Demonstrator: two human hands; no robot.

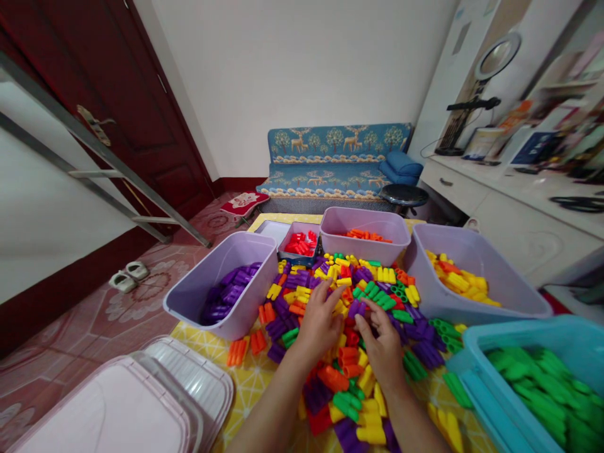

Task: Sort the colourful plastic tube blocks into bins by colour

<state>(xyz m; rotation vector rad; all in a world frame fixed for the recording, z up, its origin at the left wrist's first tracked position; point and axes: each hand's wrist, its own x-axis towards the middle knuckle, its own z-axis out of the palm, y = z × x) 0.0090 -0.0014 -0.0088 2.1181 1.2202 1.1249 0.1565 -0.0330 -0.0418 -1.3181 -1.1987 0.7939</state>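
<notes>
A heap of plastic tube-shaped building pieces (349, 358) in purple, yellow, orange, red and green covers the middle of the table. My left hand (321, 318) is over the heap with its fingers spread, and I see nothing held in it. Just to its right, my right hand (381, 343) pinches a purple plastic piece (357, 308) between thumb and fingers. Some green pieces (375, 294) lie just beyond that hand. Pieces directly under both hands are hidden.
A lilac bin with purple pieces (271, 270) stands left. Behind are a small box of red pieces (296, 228) and a lilac bin of orange pieces (330, 223). To the right are a lilac bin of yellow pieces (514, 296) and a turquoise bin of green ones (495, 384). Lids (117, 409) lie front left.
</notes>
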